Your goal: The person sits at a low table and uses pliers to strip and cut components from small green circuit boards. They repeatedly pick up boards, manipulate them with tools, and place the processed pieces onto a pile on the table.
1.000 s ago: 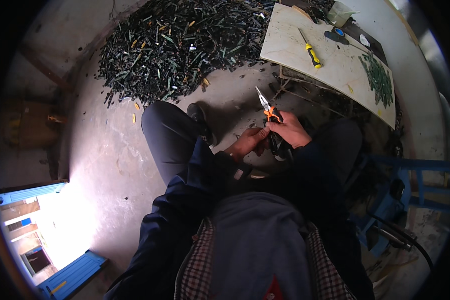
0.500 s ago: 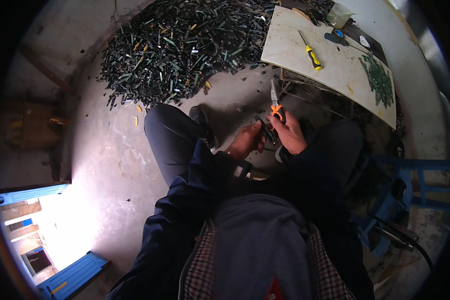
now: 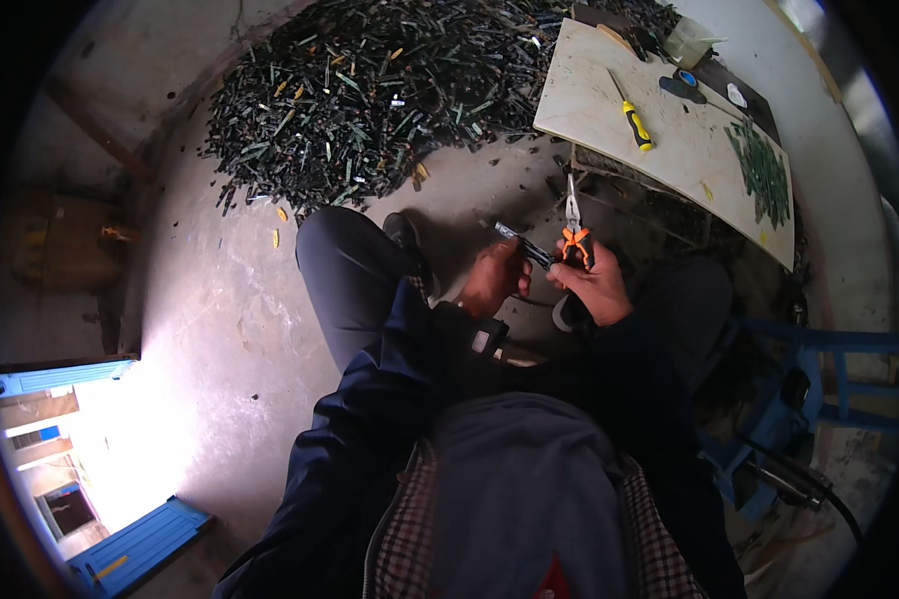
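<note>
Between my knees, my left hand (image 3: 493,282) is closed around a dark narrow strip (image 3: 522,242), its shiny pale end sticking out past the fingers. The strip slants down toward my right hand (image 3: 599,286), whose fingertips are close to its lower end; whether they touch it I cannot tell. That same right hand grips a pair of long-nose pliers (image 3: 573,228) with orange and black handles. Their jaws point away from me and look nearly closed, with nothing visible in them.
A large heap of dark strips (image 3: 340,110) covers the floor ahead. At the right, a pale board (image 3: 609,95) carries a yellow-black screwdriver (image 3: 636,126), green strips (image 3: 759,175) and a translucent tub (image 3: 687,45). A blue stool (image 3: 819,369) stands at my right.
The pliers have shifted a little to the right with my right hand. The strip in my left hand has turned, so its pale end shows. The whole view has shifted slightly.
</note>
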Motion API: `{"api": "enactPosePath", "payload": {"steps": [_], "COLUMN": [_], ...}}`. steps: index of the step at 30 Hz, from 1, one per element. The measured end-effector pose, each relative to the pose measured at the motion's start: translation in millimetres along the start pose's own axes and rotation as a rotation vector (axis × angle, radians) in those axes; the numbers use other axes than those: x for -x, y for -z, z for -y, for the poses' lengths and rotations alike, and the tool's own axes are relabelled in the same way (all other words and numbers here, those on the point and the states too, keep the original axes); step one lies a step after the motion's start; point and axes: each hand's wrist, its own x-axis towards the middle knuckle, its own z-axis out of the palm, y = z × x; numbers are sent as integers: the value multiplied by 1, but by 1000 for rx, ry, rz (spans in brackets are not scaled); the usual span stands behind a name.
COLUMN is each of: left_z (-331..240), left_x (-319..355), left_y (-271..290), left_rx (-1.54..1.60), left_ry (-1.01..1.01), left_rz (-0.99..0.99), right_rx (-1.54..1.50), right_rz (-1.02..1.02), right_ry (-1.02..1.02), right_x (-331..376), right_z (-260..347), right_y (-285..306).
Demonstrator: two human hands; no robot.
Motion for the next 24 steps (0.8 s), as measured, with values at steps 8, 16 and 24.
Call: {"api": "enactPosePath", "payload": {"steps": [8,16,24], "left_z": [4,-2,3], "left_x": [6,17,11], "left_y": [5,-13,-8], "left_rx": [-168,-411,-460], "left_ry": [-45,177,277], "left_rz": [82,218,199], "right_rx": [221,175,79], "right_rz": [68,53,-29], "right_ry": [-204,-202,-179], "right_x": [-4,-8,-15], "right_z": [48,49,29], "right_y": [33,35,18]}}
